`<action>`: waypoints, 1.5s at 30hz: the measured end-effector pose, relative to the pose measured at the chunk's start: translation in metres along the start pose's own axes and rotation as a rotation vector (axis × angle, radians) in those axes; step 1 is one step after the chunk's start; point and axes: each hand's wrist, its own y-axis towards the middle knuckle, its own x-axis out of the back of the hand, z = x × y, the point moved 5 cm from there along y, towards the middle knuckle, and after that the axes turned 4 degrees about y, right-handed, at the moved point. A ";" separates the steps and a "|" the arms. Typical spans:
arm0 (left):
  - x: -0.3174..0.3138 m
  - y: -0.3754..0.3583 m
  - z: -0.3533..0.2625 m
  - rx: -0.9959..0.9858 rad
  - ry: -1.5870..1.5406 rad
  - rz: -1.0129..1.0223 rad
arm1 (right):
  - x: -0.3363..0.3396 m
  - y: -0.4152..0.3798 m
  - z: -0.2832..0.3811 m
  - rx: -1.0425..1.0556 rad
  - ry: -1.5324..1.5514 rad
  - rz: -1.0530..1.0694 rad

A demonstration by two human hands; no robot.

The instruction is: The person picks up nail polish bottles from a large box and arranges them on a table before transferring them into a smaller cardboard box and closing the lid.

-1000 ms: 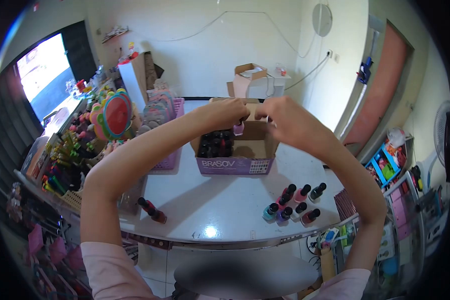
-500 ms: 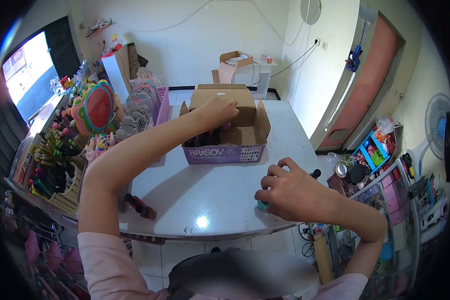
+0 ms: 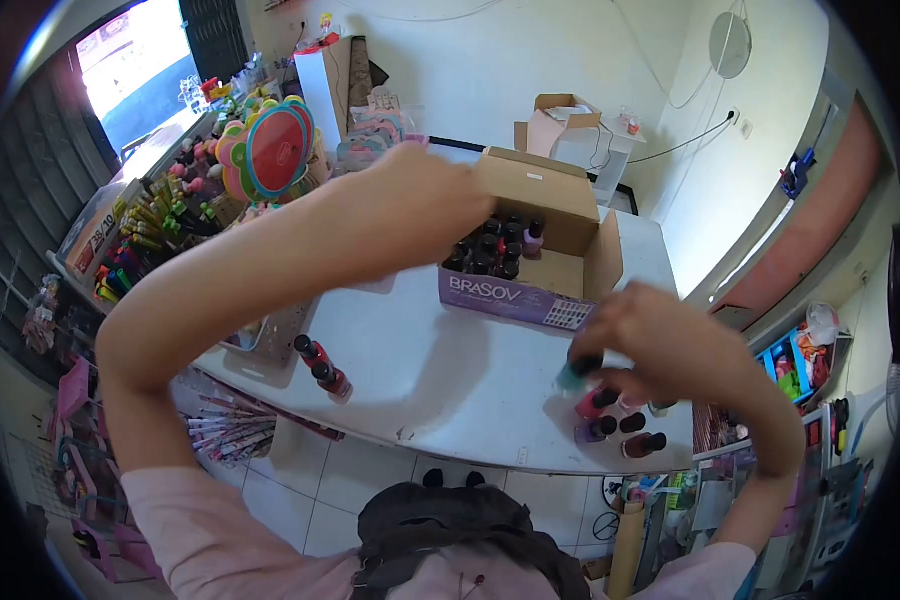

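Note:
My left hand (image 3: 425,205), blurred, is raised beside the left side of the open BRASOV cardboard box (image 3: 485,292), its fingers hidden. Inside the box's left part stand several dark-capped bottles (image 3: 490,245) and a lilac bottle (image 3: 533,238). To the right of the box, my right hand (image 3: 660,335) has its fingers closed round the black cap of a teal bottle (image 3: 570,379). Below this hand are a pink-red bottle (image 3: 592,405), a purple bottle (image 3: 592,431) and a brown-red bottle (image 3: 642,446). Two red bottles (image 3: 310,350) (image 3: 334,383) stand at the table's left.
A rack of pens (image 3: 155,225) and a round red mirror-like item (image 3: 278,150) line the left side. Behind the white table (image 3: 410,350) is another open carton (image 3: 560,125). A blue crate (image 3: 790,365) and shelves are at the right.
The view has turned left and down. My left hand has come up out of the box, uncovering the bottles inside. My right hand has lifted slightly, and several bottles near it now show.

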 end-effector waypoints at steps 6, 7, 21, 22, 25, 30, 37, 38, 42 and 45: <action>-0.008 -0.096 -0.021 0.088 -0.112 0.178 | 0.047 0.028 -0.063 -0.048 0.078 -0.241; -0.013 -0.104 -0.025 0.119 -0.158 0.189 | 0.043 0.038 -0.074 -0.075 0.102 -0.211; -0.066 -0.127 -0.038 0.145 -0.139 0.121 | -0.023 0.101 -0.119 -0.134 -0.016 -0.135; -0.064 -0.127 -0.038 0.145 -0.141 0.103 | -0.023 0.100 -0.118 -0.103 -0.004 -0.138; -0.062 -0.124 -0.036 0.118 -0.204 0.123 | -0.025 0.101 -0.119 -0.102 0.003 -0.152; -0.062 -0.119 -0.033 0.074 -0.207 0.125 | -0.011 0.087 -0.113 -0.070 -0.061 -0.254; -0.040 -0.115 -0.002 0.129 -0.292 0.130 | 0.042 0.097 -0.015 0.198 -0.075 -0.497; -0.020 -0.118 0.003 0.202 -0.313 0.095 | 0.042 0.101 0.001 0.293 -0.037 -0.498; 0.013 -0.146 0.014 0.269 -0.363 -0.081 | 0.000 0.152 0.053 0.420 -0.077 -0.167; 0.006 -0.172 0.017 0.339 -0.402 -0.046 | -0.027 0.182 0.078 0.540 0.031 -0.154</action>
